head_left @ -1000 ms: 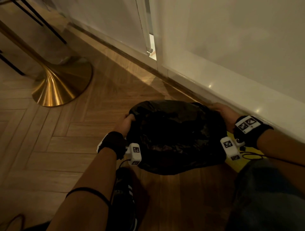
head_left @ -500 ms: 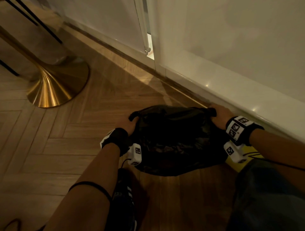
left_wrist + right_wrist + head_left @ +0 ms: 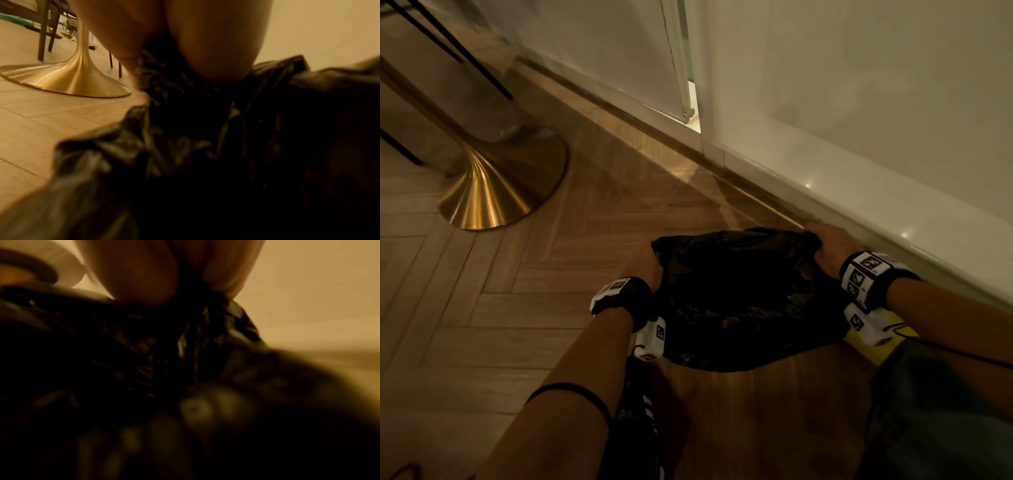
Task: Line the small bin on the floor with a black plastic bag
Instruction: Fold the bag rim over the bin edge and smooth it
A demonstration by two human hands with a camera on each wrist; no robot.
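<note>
Left hand: the left hand (image 3: 642, 265) grasps the left edge of the black plastic bag (image 3: 743, 294); in the left wrist view its fingers (image 3: 216, 48) curl down into bunched, crinkled plastic (image 3: 205, 146).
Right hand: the right hand (image 3: 832, 245) grasps the right edge of the same bag, knuckles up; in the right wrist view the fingers (image 3: 144, 275) pinch a gathered fold of the plastic (image 3: 195, 337).
Bag: stretched wide between the two hands, its mouth edge taut along the far side, its body spread out in a dark mound toward the person and reaching down to the wooden floor (image 3: 500, 308).
Bin: the bag covers whatever is under it, so the small bin itself cannot be made out in any view.
Place: the bag sits on the floor just beside the white baseboard (image 3: 859, 205) of the wall, which runs along its far right side; the right hand is near that baseboard.
Beside the bag: a yellow object (image 3: 883, 342) shows at its right near corner, partly hidden by the right wrist's camera.
Farther out: a gold pedestal base (image 3: 493, 192) stands on the floor well apart to the far left, also seen in the left wrist view (image 3: 68, 78).
Near edge: a dark shoe with white stripes (image 3: 640, 418) rests on the floor below the left forearm.
</note>
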